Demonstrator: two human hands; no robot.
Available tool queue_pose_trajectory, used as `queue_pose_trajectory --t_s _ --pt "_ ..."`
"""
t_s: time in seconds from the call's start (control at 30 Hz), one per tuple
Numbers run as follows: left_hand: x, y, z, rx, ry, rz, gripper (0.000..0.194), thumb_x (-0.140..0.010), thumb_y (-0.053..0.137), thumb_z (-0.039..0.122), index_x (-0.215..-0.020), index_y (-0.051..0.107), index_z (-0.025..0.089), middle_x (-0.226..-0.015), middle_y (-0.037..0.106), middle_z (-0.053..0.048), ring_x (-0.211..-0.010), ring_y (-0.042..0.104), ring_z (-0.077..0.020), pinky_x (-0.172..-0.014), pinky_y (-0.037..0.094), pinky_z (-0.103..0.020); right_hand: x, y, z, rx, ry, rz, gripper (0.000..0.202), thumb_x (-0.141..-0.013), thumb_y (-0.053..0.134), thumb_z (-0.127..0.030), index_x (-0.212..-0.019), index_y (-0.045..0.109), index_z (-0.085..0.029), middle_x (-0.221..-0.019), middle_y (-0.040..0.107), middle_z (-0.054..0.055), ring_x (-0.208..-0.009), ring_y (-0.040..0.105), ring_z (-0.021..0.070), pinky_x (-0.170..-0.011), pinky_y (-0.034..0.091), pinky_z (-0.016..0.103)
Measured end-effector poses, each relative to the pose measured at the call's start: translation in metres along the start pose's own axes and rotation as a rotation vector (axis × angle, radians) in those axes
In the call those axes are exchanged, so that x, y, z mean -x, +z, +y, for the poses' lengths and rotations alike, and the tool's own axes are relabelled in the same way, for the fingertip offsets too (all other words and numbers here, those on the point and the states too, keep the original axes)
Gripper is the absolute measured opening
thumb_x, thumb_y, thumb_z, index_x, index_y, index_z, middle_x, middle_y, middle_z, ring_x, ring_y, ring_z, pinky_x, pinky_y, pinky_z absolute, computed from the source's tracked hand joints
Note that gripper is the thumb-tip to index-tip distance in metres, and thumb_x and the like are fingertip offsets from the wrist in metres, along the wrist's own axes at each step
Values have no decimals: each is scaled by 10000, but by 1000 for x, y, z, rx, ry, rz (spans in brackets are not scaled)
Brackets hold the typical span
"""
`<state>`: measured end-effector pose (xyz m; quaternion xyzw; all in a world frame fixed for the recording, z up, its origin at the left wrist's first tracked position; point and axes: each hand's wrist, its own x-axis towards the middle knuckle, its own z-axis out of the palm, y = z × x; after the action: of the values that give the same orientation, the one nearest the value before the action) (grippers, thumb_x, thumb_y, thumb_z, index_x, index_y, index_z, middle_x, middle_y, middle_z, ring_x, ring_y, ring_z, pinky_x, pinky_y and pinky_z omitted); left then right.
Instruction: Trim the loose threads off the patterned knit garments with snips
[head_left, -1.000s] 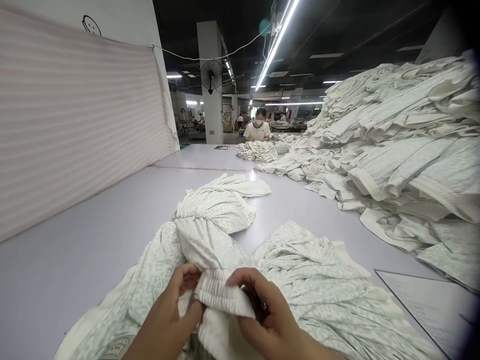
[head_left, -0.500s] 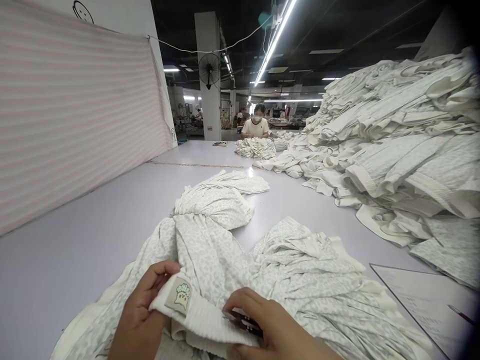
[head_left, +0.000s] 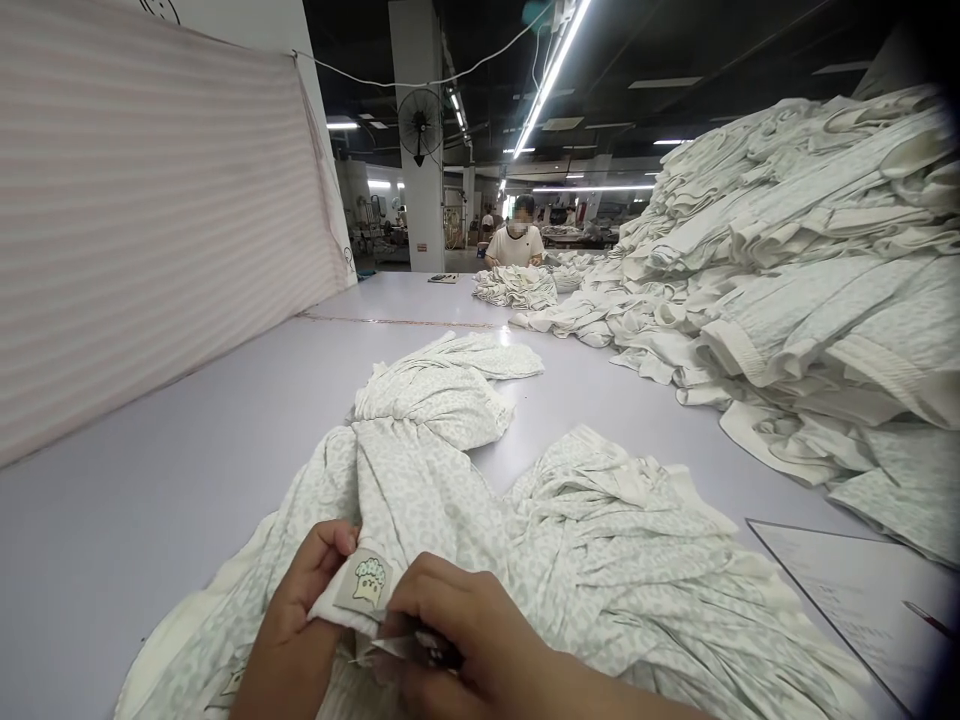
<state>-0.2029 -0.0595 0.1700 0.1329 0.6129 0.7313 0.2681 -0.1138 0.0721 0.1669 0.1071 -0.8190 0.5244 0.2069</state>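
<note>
My left hand (head_left: 304,610) is closed on the white ribbed band of a pale leopard-print garment (head_left: 420,490). On that band sits a square label (head_left: 366,580) with a cartoon face. Close beside the label, my right hand (head_left: 465,630) is wrapped round dark-handled thread snips (head_left: 439,648). The snips' pale blades point left, just below the label near the band's edge; whether they touch the cloth I cannot tell. Right of my hands lies a bunched stack of the same printed cloth (head_left: 622,540). A second label (head_left: 229,688) shows at the lower left.
A tall heap of similar garments (head_left: 787,270) covers the table's right side. A paper sheet (head_left: 847,590) with a pen (head_left: 928,617) lies at the right front. Striped cloth (head_left: 150,200) hangs at left. Across the purple table (head_left: 225,400) a person (head_left: 517,240) works by a smaller pile.
My right hand has moved left with the snips, from along the band to just beside the label. My left hand keeps its hold on the band. The view has tilted slightly.
</note>
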Motion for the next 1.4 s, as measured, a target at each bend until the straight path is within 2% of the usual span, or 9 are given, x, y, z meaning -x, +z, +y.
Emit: queue_pose_trajectory --t_s 0.17,0.33,0.57,0.83,1.03,1.2,1.23,1.3,1.4 --pt "-2 0 0 143 -112 -55 174 -777 630 297 -755 464 251 -602 441 68 -585 431 -97 -503 350 -176 5 -18 -5 100 87 -39 219 -797 630 -392 -836 558 -189 -779 562 12 -653 515 140 -572 383 234" --pt "-1 2 4 162 -138 -54 203 -758 664 325 -733 481 243 -585 402 70 -644 462 -114 -608 418 -202 -1 -18 2 345 -7 -100 338 -904 478 -482 -812 583 -174 -759 568 30 -605 512 143 -532 362 247" --pt "-4 -1 0 100 -115 -47 228 -716 694 334 -740 493 230 -630 455 68 -595 404 -93 -530 368 -178 -7 -11 5 463 -112 -127 358 -945 403 -455 -803 585 -182 -735 554 13 -564 489 134 -490 326 251" --pt "0 3 2 -245 154 128 222 -774 649 380 -956 553 297 -915 601 40 -719 517 -130 -660 441 -198 7 -19 21 265 69 -33 182 -799 608 -318 -853 472 -209 -876 559 26 -599 458 128 -546 325 245" --pt "-12 4 4 -543 125 194 296 -813 521 474 -729 653 222 -582 557 5 -559 533 -202 -523 430 -278 -7 -48 35 -354 362 133 219 -841 618 -324 -778 441 -212 -666 315 -55 -587 279 114 -533 253 226" --pt "0 -3 7 -643 367 386 184 -838 512 425 -923 557 268 -962 579 13 -954 526 -211 -804 385 -273 -11 -47 47 -434 375 254 238 -833 615 -367 -782 445 -208 -694 306 -44 -628 281 124 -566 259 229" --pt "4 -4 6 -679 428 359 148 -859 482 404 -887 542 272 -930 571 25 -931 519 -192 -803 369 -261 -11 -48 48 -448 376 288 243 -827 617 -371 -787 441 -209 -693 301 -45 -629 277 124 -567 256 227" --pt "10 -4 1 -822 441 107 166 -877 436 384 -804 524 264 -791 554 32 -784 524 -177 -713 379 -268 -10 -51 51 -471 381 350 245 -821 618 -375 -808 435 -212 -689 295 -48 -624 271 123 -562 252 223" --pt "9 1 -10 -1129 247 -281 232 -819 497 399 -978 537 236 -935 609 -31 -861 561 -240 -741 412 -342 -10 -56 52 -498 390 417 240 -829 597 -383 -858 425 -218 -682 294 -51 -601 279 117 -549 261 221"
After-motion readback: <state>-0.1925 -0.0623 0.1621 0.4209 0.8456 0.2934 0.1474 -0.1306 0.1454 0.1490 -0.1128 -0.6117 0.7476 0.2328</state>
